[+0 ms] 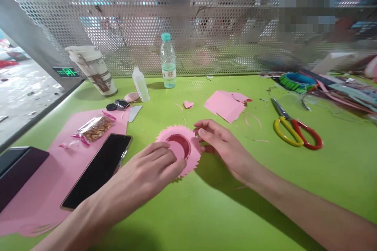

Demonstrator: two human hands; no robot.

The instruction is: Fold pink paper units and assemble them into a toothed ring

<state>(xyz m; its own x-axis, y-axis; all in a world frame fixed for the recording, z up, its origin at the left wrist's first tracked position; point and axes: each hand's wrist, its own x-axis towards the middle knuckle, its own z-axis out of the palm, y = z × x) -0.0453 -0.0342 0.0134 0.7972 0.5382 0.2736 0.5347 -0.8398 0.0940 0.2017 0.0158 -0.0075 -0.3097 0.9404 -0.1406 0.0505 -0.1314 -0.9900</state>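
Observation:
A round pink paper piece [193, 157] with a toothed outer edge and a raised ring around its hollow middle is held over the green table, at the centre of the view. My left hand [153, 166] grips it from the left, with the fingers at the ring and the thumb reaching into the hollow. At its right edge is my right hand [219, 141], with bent fingers touching or very near the teeth; some of these fingertips are hidden behind the rim. A small pink paper heart [188, 104] lies just beyond.
Red-and-yellow scissors [290, 123] lie at the right. Pink paper scraps [225, 105], a water bottle [169, 62], a glue bottle [140, 85] and a cup [94, 71] stand or lie farther back. At the left are a phone [98, 170] and a snack packet [96, 127].

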